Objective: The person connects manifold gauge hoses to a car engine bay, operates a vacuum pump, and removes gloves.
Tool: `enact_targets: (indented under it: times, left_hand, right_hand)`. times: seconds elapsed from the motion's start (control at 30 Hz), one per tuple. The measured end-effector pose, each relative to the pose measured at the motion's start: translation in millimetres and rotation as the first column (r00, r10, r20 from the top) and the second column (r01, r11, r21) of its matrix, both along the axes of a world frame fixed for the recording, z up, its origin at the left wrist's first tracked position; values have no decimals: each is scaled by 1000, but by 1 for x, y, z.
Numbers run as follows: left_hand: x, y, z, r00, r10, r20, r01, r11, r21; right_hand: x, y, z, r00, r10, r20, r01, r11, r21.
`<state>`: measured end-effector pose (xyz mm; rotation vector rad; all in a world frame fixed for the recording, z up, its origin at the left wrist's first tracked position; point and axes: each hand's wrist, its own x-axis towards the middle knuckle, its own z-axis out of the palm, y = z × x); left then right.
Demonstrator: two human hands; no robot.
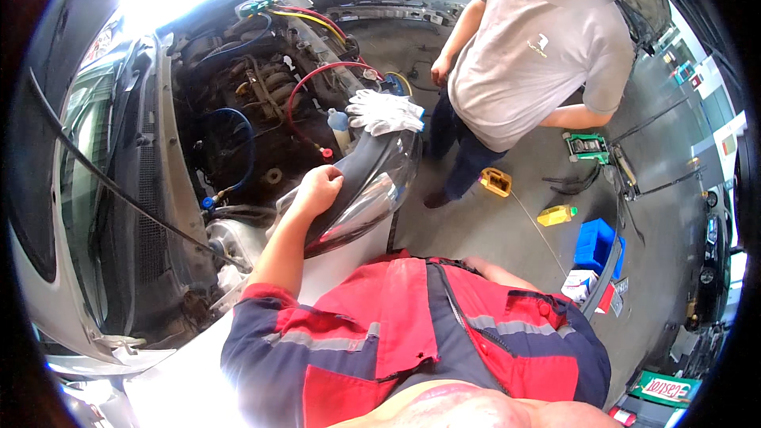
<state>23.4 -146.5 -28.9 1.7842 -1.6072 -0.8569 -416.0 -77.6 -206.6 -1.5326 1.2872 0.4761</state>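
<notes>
My left hand (320, 189) rests at the inner edge of the car's headlight (361, 208), its fingers curled closed. What lies inside the fingers, if anything, is hidden. Just beyond it, a red hose coupler (326, 152) hangs at the end of a red hose (297, 89). White work gloves (384, 112) lie on top of the headlight's far end, beside a small bottle (338, 128) with a bluish top. Held against my waist on the right, my right hand (478, 266) is mostly hidden by my red and navy jacket, and its fingers do not show.
The engine bay (261, 127) stands uncovered, with a blue hose (252, 139) and a gauge manifold (258, 5). A co-worker (539, 55) in a grey shirt stands past the headlight. On the floor are yellow containers (557, 215), a blue bin (596, 244) and a green jack (587, 147).
</notes>
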Motion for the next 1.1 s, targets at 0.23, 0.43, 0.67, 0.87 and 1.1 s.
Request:
enact_targets:
  times: [0.23, 0.43, 0.67, 0.87, 1.1]
  left_hand:
    - [-3, -1, 15, 1000, 17, 3, -17, 999, 48]
    - [1, -1, 11, 998, 3, -60, 1, 998, 65]
    - [0, -3, 6, 989, -15, -148, 30, 995, 97]
    - [0, -5, 9, 949, 19, -314, 32, 987, 156]
    - [4, -3, 8, 954, -19, -299, 49, 994, 94]
  right_hand:
    - [-6, 0, -14, 998, 58, -1, -58, 998, -31]
    - [-4, 2, -5, 986, -118, 116, 113, 992, 50]
    - [-10, 1, -23, 995, -92, 40, 88, 991, 96]
    - [-9, -6, -29, 995, 82, -61, -84, 996, -30]
    - [-18, -5, -34, 993, 109, -36, -111, 991, -73]
